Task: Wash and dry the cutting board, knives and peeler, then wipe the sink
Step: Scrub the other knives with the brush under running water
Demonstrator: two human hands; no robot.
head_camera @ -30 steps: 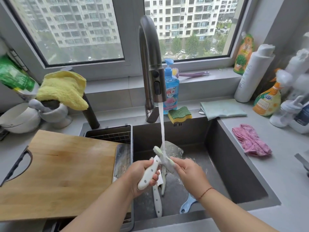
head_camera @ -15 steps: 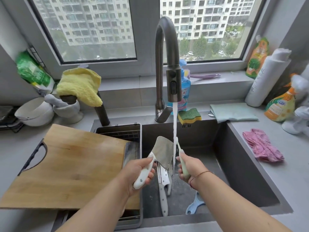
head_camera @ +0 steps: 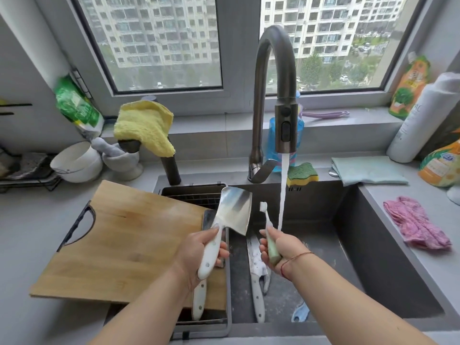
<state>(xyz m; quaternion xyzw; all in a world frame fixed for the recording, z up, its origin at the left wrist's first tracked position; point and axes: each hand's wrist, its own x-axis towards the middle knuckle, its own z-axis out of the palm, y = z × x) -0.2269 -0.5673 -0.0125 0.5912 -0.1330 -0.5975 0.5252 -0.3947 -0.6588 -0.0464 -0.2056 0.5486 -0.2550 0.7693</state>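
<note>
Grey countertop (head_camera: 410, 220) surrounds a dark sink (head_camera: 373, 257) below a window looking onto apartment blocks. Over the sink's left part, the left hand (head_camera: 199, 252) grips the white handle of a cleaver (head_camera: 234, 212), its fingers curled round it and the broad blade pointing up and away, clear of the water. Just beside it, the right hand (head_camera: 278, 247) holds a green-handled toothbrush (head_camera: 267, 232) upright, fingers wrapped round the handle, bristles at the top, close beside the falling stream. Water runs from the faucet (head_camera: 273, 83) down past that hand. On the sink floor lie 1 white-handled knife (head_camera: 257, 282) and a blue peeler (head_camera: 300, 314) near the front wall. Another white-handled knife (head_camera: 199, 300) lies under the left wrist, on the drain rack (head_camera: 199, 192). A wooden cutting board (head_camera: 119, 240) rests across the rack and the left counter. Behind the sink sit a green and yellow sponge (head_camera: 302, 174), a blue soap bottle (head_camera: 272, 143) and a folded pale cloth (head_camera: 368, 170); a pink cloth (head_camera: 418, 222) lies at the right, a yellow cloth (head_camera: 144, 128) at the left.
</note>
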